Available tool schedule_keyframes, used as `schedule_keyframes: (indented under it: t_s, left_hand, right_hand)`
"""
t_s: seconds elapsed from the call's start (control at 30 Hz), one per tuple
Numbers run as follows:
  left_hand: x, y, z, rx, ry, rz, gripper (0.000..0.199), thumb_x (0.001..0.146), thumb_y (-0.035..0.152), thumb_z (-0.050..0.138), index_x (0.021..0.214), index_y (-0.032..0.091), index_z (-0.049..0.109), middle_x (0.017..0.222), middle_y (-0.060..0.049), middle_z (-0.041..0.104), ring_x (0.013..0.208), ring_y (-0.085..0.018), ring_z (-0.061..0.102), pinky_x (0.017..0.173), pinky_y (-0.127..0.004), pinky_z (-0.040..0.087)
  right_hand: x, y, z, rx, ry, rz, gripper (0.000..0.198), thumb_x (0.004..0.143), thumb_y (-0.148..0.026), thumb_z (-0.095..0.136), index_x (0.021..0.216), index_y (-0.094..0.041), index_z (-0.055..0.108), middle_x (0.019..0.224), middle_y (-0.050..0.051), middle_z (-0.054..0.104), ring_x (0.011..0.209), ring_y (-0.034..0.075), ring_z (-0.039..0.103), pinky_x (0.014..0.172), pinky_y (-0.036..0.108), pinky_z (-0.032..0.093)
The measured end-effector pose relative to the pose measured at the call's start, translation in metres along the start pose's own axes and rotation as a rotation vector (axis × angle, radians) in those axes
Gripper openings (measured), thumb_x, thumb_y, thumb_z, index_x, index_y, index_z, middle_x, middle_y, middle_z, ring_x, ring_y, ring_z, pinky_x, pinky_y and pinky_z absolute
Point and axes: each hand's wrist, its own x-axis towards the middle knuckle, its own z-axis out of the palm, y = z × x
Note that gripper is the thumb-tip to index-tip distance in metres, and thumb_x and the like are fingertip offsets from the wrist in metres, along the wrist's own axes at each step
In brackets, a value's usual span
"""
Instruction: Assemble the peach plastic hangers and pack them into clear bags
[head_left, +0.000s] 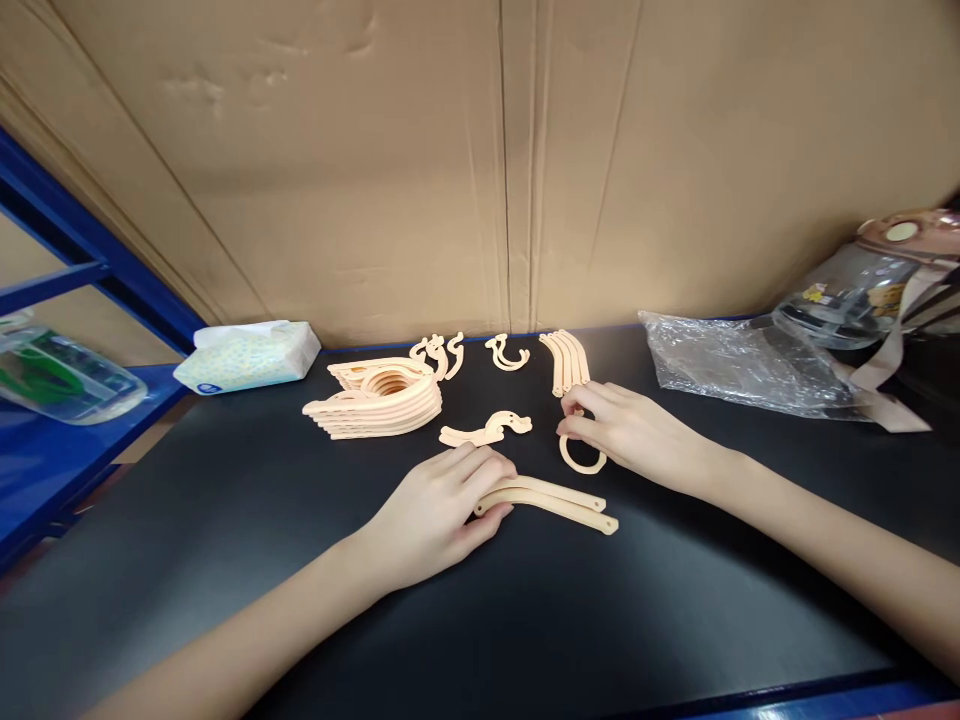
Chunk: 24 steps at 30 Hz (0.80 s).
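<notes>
My left hand (450,505) is closed around the left ends of two curved cream-coloured hanger arms (559,497); their holed right ends point away to the right. With thumb and finger, my right hand (630,435) pinches the top of a cream ring-shaped piece (583,468), partly hidden behind the fingers. Just beyond those fingers lies a row of several more curved arms (568,362). Above my left hand are joined hanger pieces (487,430) with a hook. A stack of folded hangers (375,408) stands to the left.
Small loose hooks (452,355) and more hooks (506,353) lie along the back of the black table (480,640). A tissue pack (247,357) sits back left. At right are a clear plastic bag (750,365) and a transparent bottle (847,295). Cardboard (337,180) walls the back.
</notes>
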Motion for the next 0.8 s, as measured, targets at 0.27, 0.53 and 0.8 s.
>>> schedule_keyframes:
  t_s: [0.27, 0.53, 0.8]
  left_hand:
    - [0.0, 0.003, 0.002, -0.04, -0.033, -0.046, 0.007, 0.093, 0.022, 0.045, 0.087, 0.02, 0.048, 0.095, -0.004, 0.061, 0.082, -0.015, 0.058, 0.072, -0.026, 0.047]
    - [0.001, 0.007, 0.004, -0.068, -0.059, -0.09, 0.007, 0.093, 0.025, 0.047, 0.088, 0.02, 0.048, 0.097, -0.002, 0.059, 0.088, -0.015, 0.056, 0.074, -0.026, 0.047]
    - [0.002, 0.01, 0.007, 0.009, -0.063, -0.093, 0.008, 0.093, 0.025, 0.046, 0.092, 0.019, 0.051, 0.099, -0.003, 0.057, 0.088, -0.017, 0.056, 0.072, -0.027, 0.047]
  right_hand:
    - [0.001, 0.0, -0.001, 0.062, 0.067, 0.041, 0.019, 0.095, -0.017, 0.043, 0.096, -0.018, 0.062, 0.105, 0.008, 0.062, 0.099, 0.021, 0.055, 0.085, 0.036, 0.041]
    - [0.006, -0.011, -0.006, 0.54, 0.249, 0.363, 0.013, 0.092, -0.032, 0.052, 0.088, -0.022, 0.058, 0.086, 0.003, 0.068, 0.085, 0.019, 0.059, 0.084, 0.038, 0.04]
    - [0.015, -0.024, 0.002, 1.442, 0.174, 0.672, 0.021, 0.077, -0.035, 0.067, 0.08, -0.018, 0.055, 0.082, 0.003, 0.069, 0.071, 0.013, 0.061, 0.071, 0.031, 0.049]
